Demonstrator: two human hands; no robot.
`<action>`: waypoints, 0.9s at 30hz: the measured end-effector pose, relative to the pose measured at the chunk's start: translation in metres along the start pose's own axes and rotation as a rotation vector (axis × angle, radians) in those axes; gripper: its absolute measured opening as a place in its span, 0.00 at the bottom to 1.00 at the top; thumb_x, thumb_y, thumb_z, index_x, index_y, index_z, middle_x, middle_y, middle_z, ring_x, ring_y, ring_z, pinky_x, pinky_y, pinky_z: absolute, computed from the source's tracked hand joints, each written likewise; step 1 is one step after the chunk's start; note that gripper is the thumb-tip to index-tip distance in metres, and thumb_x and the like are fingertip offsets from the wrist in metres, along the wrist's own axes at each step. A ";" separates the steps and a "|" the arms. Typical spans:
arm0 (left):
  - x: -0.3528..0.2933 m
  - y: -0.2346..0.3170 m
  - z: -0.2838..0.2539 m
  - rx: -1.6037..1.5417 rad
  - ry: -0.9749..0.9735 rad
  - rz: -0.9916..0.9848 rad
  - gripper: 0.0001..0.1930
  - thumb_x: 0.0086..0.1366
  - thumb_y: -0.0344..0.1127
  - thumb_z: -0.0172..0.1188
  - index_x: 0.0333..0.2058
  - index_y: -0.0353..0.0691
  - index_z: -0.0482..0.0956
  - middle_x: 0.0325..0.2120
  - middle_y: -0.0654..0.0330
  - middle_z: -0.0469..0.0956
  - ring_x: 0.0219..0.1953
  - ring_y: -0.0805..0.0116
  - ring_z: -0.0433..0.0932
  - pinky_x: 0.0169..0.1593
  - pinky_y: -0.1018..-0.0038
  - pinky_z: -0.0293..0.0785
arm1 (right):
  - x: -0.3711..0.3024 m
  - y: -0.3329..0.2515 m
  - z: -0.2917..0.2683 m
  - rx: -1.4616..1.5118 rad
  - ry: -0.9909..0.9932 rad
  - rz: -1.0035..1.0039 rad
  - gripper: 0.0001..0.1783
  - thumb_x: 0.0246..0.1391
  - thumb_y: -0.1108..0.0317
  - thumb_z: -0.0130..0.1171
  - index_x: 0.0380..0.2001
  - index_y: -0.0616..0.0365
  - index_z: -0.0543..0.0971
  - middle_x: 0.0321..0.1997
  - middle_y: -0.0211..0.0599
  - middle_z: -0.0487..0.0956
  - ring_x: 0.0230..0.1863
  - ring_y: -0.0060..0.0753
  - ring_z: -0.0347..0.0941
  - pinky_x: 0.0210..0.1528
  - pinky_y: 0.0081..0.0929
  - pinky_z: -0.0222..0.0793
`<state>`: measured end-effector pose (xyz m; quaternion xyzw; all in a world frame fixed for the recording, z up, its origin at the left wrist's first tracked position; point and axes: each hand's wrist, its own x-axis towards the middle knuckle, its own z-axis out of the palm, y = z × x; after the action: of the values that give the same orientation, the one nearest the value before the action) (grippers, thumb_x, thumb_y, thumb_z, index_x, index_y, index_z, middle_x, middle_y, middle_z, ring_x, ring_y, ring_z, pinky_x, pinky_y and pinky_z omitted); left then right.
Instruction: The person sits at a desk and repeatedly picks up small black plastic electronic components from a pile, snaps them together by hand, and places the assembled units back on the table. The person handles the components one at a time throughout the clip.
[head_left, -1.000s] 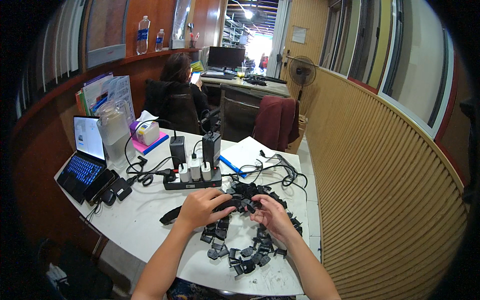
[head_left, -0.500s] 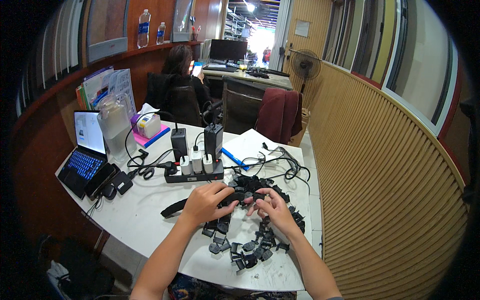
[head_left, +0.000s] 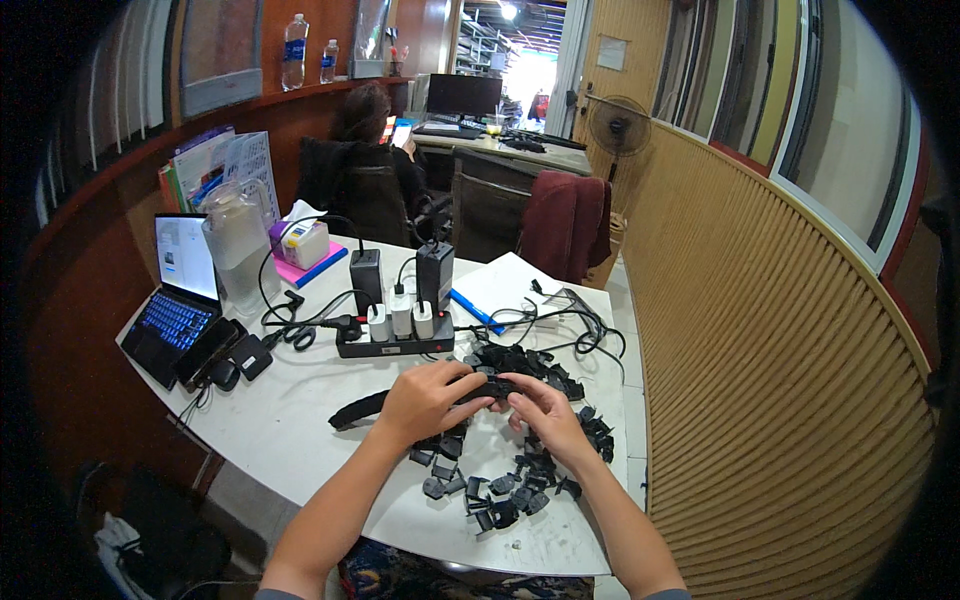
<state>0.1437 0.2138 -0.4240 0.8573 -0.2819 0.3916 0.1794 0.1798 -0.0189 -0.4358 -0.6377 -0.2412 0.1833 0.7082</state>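
A long, ridged black strip (head_left: 358, 411) pokes out to the left from beneath my left hand (head_left: 425, 402), whose fingers are closed around it. Its other end shows between my two hands, above the table. There my right hand (head_left: 548, 412) pinches the strip's end with thumb and fingers; whether a separate small part sits in that pinch is hidden. Loose small black plastic pieces (head_left: 502, 513), clip-like in shape, lie scattered in front of my hands. More of these make a black heap (head_left: 520, 362) just beyond my fingers.
A power strip (head_left: 395, 346) with chargers and adapters stands behind my hands. Loose cables (head_left: 590, 330), a blue pen (head_left: 476, 312) and white paper lie to the right. A laptop (head_left: 172, 325) and water jug (head_left: 240, 250) stand left. A person (head_left: 362, 120) sits beyond, holding a phone.
My right hand has moved in and its fingers have closed on the strip's end. The small black piece at its fingertips now meets the strip. The whole view has shifted slightly.
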 end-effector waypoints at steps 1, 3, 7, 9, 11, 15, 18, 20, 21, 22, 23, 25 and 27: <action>0.000 -0.001 0.000 0.001 -0.002 0.004 0.15 0.60 0.46 0.73 0.40 0.44 0.85 0.35 0.62 0.84 0.33 0.61 0.84 0.34 0.68 0.80 | 0.000 -0.001 0.000 -0.015 0.009 0.010 0.23 0.70 0.63 0.58 0.64 0.60 0.75 0.43 0.35 0.85 0.35 0.16 0.70 0.40 0.18 0.70; 0.000 0.001 0.001 -0.005 -0.007 0.008 0.15 0.60 0.46 0.73 0.40 0.44 0.85 0.36 0.62 0.85 0.34 0.61 0.84 0.35 0.68 0.80 | -0.003 -0.004 0.001 -0.042 0.014 0.026 0.23 0.70 0.64 0.58 0.64 0.61 0.74 0.43 0.35 0.84 0.36 0.17 0.71 0.41 0.18 0.70; 0.000 0.003 0.003 -0.037 0.023 0.050 0.15 0.64 0.46 0.69 0.43 0.44 0.83 0.39 0.63 0.84 0.33 0.63 0.83 0.35 0.68 0.80 | -0.004 -0.007 0.000 -0.073 -0.020 0.003 0.23 0.71 0.64 0.57 0.64 0.63 0.74 0.43 0.34 0.83 0.37 0.19 0.73 0.44 0.20 0.71; -0.001 0.004 0.003 -0.015 -0.002 0.061 0.15 0.64 0.45 0.68 0.44 0.43 0.82 0.40 0.63 0.84 0.34 0.64 0.83 0.36 0.68 0.80 | -0.003 -0.006 -0.002 -0.083 -0.037 0.009 0.24 0.71 0.63 0.56 0.64 0.64 0.74 0.42 0.35 0.84 0.38 0.20 0.73 0.45 0.21 0.72; -0.002 0.004 0.002 0.006 -0.010 0.073 0.16 0.64 0.45 0.69 0.44 0.41 0.82 0.40 0.62 0.84 0.34 0.64 0.83 0.36 0.68 0.80 | 0.000 -0.003 -0.002 -0.092 -0.044 0.008 0.24 0.71 0.63 0.56 0.64 0.65 0.74 0.42 0.37 0.84 0.39 0.20 0.75 0.46 0.22 0.73; -0.001 0.006 0.004 0.033 -0.017 0.098 0.17 0.62 0.43 0.71 0.43 0.39 0.81 0.38 0.61 0.85 0.35 0.62 0.84 0.38 0.68 0.81 | 0.000 0.000 -0.005 -0.097 -0.064 0.016 0.25 0.72 0.63 0.56 0.64 0.67 0.73 0.42 0.40 0.85 0.41 0.22 0.77 0.48 0.22 0.74; -0.002 0.006 0.007 0.071 -0.028 0.146 0.17 0.62 0.43 0.71 0.43 0.39 0.81 0.38 0.61 0.85 0.35 0.64 0.84 0.38 0.69 0.81 | -0.001 -0.001 -0.005 -0.131 -0.033 0.062 0.26 0.69 0.64 0.60 0.64 0.68 0.73 0.41 0.38 0.85 0.40 0.21 0.78 0.47 0.21 0.74; -0.003 0.006 0.009 0.083 -0.030 0.162 0.17 0.61 0.43 0.72 0.42 0.39 0.81 0.37 0.62 0.85 0.35 0.64 0.84 0.38 0.70 0.81 | -0.002 -0.003 -0.006 -0.147 -0.032 0.089 0.26 0.68 0.65 0.63 0.64 0.67 0.74 0.40 0.36 0.85 0.40 0.20 0.77 0.47 0.20 0.74; -0.004 0.006 0.010 0.078 -0.031 0.160 0.17 0.61 0.43 0.72 0.42 0.39 0.82 0.37 0.62 0.85 0.35 0.65 0.84 0.38 0.70 0.81 | -0.001 -0.004 -0.006 -0.140 -0.032 0.086 0.26 0.67 0.65 0.63 0.64 0.66 0.74 0.41 0.35 0.85 0.40 0.20 0.78 0.47 0.20 0.74; -0.004 0.005 0.012 0.072 -0.030 0.159 0.17 0.61 0.43 0.72 0.42 0.39 0.82 0.37 0.62 0.85 0.35 0.65 0.84 0.39 0.70 0.81 | -0.001 -0.005 -0.007 -0.140 -0.036 0.085 0.26 0.67 0.65 0.63 0.64 0.66 0.75 0.41 0.35 0.85 0.41 0.20 0.79 0.48 0.20 0.74; -0.005 0.005 0.013 0.074 -0.035 0.167 0.17 0.60 0.43 0.73 0.42 0.39 0.82 0.36 0.62 0.85 0.35 0.65 0.84 0.38 0.71 0.81 | -0.002 -0.005 -0.009 -0.149 -0.031 0.093 0.26 0.67 0.66 0.63 0.64 0.65 0.75 0.41 0.34 0.85 0.41 0.20 0.79 0.48 0.20 0.74; -0.007 0.005 0.015 0.079 -0.044 0.180 0.17 0.60 0.43 0.73 0.41 0.39 0.83 0.35 0.63 0.85 0.34 0.66 0.84 0.37 0.71 0.82 | -0.002 -0.005 -0.012 -0.174 -0.042 0.108 0.26 0.67 0.67 0.64 0.65 0.64 0.75 0.43 0.35 0.86 0.43 0.21 0.81 0.50 0.20 0.75; -0.008 0.005 0.017 0.067 -0.016 0.188 0.17 0.59 0.44 0.74 0.41 0.39 0.84 0.33 0.63 0.85 0.33 0.66 0.84 0.36 0.72 0.82 | -0.002 -0.004 -0.015 -0.202 -0.043 0.134 0.27 0.66 0.68 0.65 0.65 0.63 0.75 0.45 0.36 0.86 0.46 0.22 0.82 0.52 0.21 0.76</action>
<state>0.1461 0.2041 -0.4402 0.8357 -0.3491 0.4092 0.1109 0.1869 -0.0326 -0.4327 -0.7163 -0.2303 0.2189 0.6212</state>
